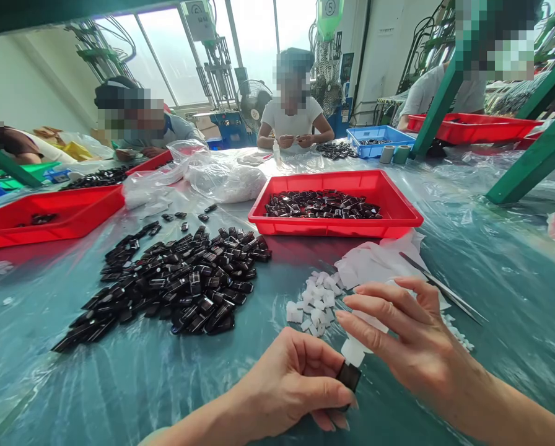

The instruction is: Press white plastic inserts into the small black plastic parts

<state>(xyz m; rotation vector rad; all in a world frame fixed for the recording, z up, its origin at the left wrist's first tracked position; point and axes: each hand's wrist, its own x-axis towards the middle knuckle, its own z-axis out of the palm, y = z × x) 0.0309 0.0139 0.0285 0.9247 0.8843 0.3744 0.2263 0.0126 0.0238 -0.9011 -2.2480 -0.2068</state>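
Note:
My left hand [300, 378] pinches a small black plastic piece [350, 375] between thumb and fingers near the front of the table. A white, translucent piece [353, 351] shows right at its upper end; whether the two are joined I cannot tell. Above and to the right, my right hand [412, 334] has its fingers stretched out and apart, with nothing visibly gripped. Behind the fingers lies a heap of small white pieces [317, 303]. A large pile of similar black pieces [189, 279] spreads to the left. Metal tweezers [445, 290] rest beyond my right hand.
A red tray [336, 228] holding black pieces stands ahead, with a second red tray [49, 214] at left. White sheet material [380, 257] lies by the tweezers. Clear plastic bags [226, 176] sit farther back. Green posts [533, 148] rise at right. Several people sit around the table.

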